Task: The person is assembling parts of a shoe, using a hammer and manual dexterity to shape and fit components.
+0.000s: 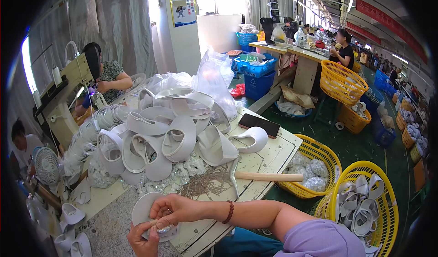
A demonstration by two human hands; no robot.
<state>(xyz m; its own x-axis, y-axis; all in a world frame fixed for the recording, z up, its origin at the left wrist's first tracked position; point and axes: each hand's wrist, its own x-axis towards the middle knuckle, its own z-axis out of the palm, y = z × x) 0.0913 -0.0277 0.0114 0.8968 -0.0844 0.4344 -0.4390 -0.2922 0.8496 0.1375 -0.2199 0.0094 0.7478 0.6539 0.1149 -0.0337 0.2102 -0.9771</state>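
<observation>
Low in the view, my left hand (143, 239) is closed on the near edge of a white shoe upper (142, 207), its thumb and fingers pinching the rim. My right hand (175, 211) reaches across from the right, its fingers curled together over the piece. Both sets of fingertips meet at a small pale tan bit, too small to name. Shiny clear wrap shows beneath the fingers. Just beyond lies a heap of similar white shoe uppers (180, 136). Right of the heap rests a tool with a wooden handle (269, 177) and a curved metal head.
Thin brown strips (207, 182) are scattered on the worktable (269, 159), near a dark phone (259, 125). Yellow baskets (335, 159) stand at the right, one holding more uppers. A sewing machine (64, 113) and a fan (47, 166) stand left; a person (114, 77) works there.
</observation>
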